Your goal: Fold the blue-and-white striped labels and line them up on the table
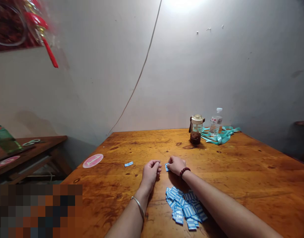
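My right hand [177,165], with a dark bead bracelet at the wrist, pinches the edge of a small blue-and-white packet [167,167] on the wooden table. Just left of it, my left hand [151,170] rests with its fingers curled in and the thumb against them; what lies inside them, if anything, is hidden. Below the right hand spreads a loose pile of similar blue-and-white packets [184,206], partly behind my right forearm. Farther left lies a separate bit of the same blue-and-white packets [128,164], flat on the wood.
A round pink marker with a "1" [92,161] lies at the table's left edge. Toward the back right stand a lidded jar with dark contents [195,132] and a water bottle [216,123] amid teal ribbon [222,137]. Left, another table [46,145] holds a green container [5,140].
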`<control>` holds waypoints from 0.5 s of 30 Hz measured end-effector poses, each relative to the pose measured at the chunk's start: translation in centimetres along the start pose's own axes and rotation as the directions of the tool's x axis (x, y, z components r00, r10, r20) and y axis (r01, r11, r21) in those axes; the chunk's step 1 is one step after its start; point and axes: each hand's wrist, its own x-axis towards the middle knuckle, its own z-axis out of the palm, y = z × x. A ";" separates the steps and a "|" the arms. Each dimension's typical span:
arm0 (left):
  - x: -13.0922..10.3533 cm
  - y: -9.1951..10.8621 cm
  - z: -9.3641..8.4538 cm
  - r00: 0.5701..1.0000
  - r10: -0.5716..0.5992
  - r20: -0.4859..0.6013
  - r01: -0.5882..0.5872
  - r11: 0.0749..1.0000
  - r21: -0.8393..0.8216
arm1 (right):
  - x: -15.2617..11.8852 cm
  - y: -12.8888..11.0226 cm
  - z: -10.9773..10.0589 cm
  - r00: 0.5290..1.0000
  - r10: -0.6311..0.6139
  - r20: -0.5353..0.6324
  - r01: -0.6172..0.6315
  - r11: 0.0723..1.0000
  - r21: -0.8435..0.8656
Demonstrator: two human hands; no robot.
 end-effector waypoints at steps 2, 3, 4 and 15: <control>0.1 -0.3 -0.1 1.000 0.011 0.011 -0.011 1.000 0.007 | 0.0 0.0 -0.3 1.000 -0.013 -0.004 0.013 1.000 0.028; 0.1 -0.5 -0.2 1.000 0.023 0.015 -0.023 1.000 0.022 | -0.1 0.1 -0.7 1.000 -0.020 -0.003 0.020 0.998 0.056; 0.1 -0.5 -0.2 0.999 0.039 0.024 -0.040 0.998 0.053 | -0.3 0.2 -1.2 1.000 -0.027 -0.003 0.027 0.995 0.091; -2.4 1.6 0.7 0.894 0.092 0.440 -0.375 0.692 0.617 | -8.6 4.5 -6.1 0.955 -0.275 0.114 0.163 0.804 0.573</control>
